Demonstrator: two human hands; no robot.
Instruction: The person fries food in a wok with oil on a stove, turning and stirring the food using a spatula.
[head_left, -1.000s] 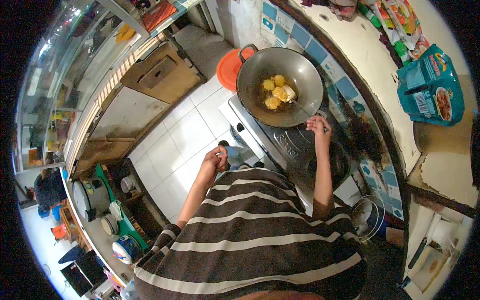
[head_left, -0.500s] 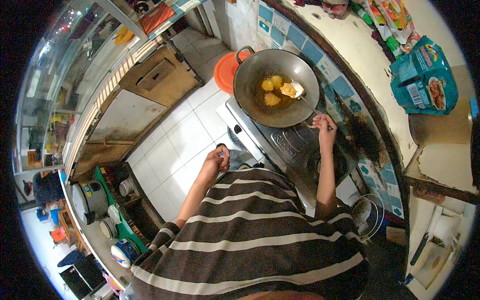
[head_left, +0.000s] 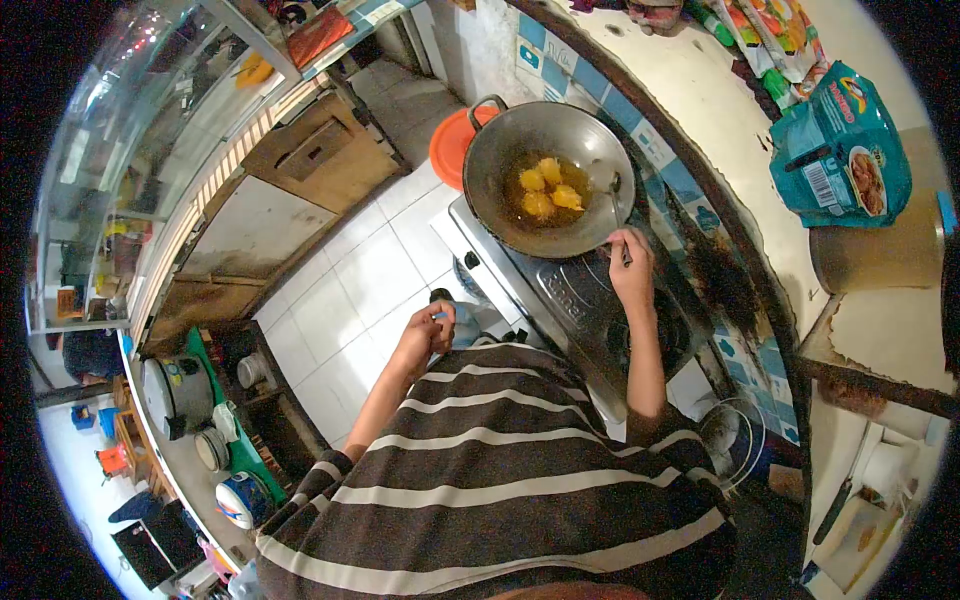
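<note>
In the head view, a metal wok stands on the stove with hot-looking oil in its bottom. Several golden battered pieces lie close together in the oil. My right hand grips the handle of a metal spoon at the wok's near right rim. The spoon's bowl rests against the right inner wall, with no food seen on it. Away from the wok, my left hand hovers in front of my striped shirt, fingers loosely curled and nothing visible in them.
The stove has a second burner beside my right forearm. An orange round lid or basin is left of the wok. On the right ledge stands a teal pouch; a knife lies lower right. A glass cabinet lines the left.
The piece that was on the spoon now lies in the oil with the others. The spoon has swung right to the wok's wall, and my right hand has shifted slightly left.
</note>
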